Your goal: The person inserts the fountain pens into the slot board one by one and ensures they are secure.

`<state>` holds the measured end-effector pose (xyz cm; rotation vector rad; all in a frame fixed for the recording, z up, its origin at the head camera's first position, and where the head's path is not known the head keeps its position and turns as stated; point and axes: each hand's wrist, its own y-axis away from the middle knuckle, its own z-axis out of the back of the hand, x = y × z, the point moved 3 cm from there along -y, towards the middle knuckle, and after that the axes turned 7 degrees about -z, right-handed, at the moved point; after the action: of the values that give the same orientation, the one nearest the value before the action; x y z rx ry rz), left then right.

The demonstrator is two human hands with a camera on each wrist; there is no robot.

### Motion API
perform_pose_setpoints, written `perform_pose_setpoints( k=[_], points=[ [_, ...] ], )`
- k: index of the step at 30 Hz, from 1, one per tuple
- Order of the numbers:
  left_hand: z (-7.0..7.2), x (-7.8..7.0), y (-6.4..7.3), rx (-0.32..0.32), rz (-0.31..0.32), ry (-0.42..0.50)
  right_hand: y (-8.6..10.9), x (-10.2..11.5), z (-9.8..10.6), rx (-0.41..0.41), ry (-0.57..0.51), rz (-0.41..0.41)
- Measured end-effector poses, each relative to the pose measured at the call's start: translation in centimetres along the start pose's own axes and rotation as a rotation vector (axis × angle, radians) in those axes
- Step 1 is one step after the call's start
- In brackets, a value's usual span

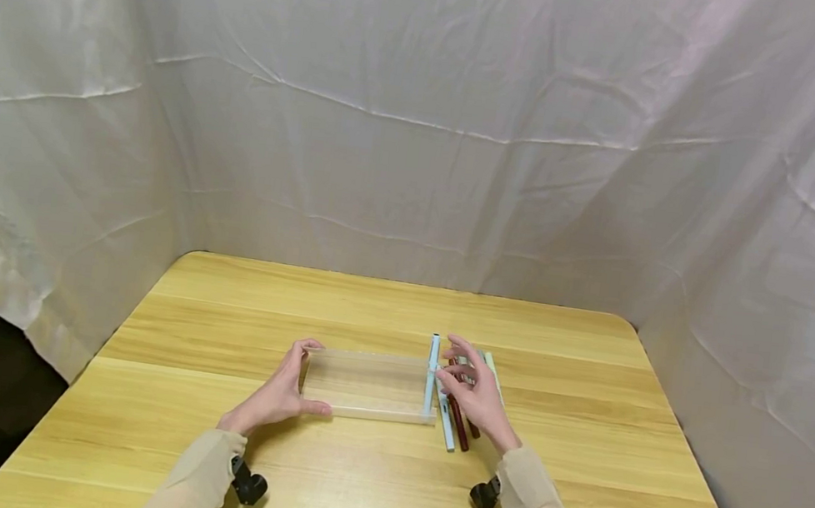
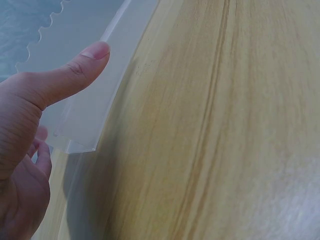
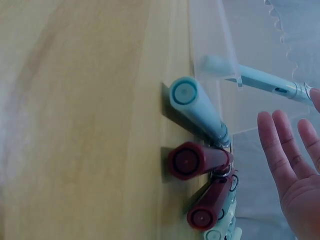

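Observation:
My left hand (image 1: 284,387) grips the left end of a clear plastic pen rack (image 2: 82,107), thumb on its front wall and fingers at the back. The rack has a scalloped back edge. A light blue pen (image 1: 431,374) lies front to back across the rack's right end, its far end past the back wall. My right hand (image 1: 471,387) is beside that pen, fingers spread and fairly straight, the thumb tip at the pen. Under and beside this hand lie several capped pens: another light blue pen (image 3: 197,107), two dark red pens (image 3: 200,160) and pale green ones (image 3: 227,220).
The wood-grain table (image 1: 366,484) has rounded far corners. Pale curtains (image 1: 418,163) hang behind it and at both sides. Black wrist cameras (image 1: 249,485) are strapped over the beige sleeves (image 1: 190,472).

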<state>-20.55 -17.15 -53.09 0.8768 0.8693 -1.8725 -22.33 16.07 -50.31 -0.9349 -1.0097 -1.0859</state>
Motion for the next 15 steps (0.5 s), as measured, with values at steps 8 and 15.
perform_pose_setpoints(
  k=[8,15],
  points=[
    [0.0,0.0,0.0,0.004,0.012,-0.005,0.4,-0.9,1.0,-0.056,-0.050,0.024],
    [-0.1,0.1,0.1,0.002,0.014,-0.006,0.8,-1.7,2.2,-0.108,-0.094,-0.023]
  ],
)
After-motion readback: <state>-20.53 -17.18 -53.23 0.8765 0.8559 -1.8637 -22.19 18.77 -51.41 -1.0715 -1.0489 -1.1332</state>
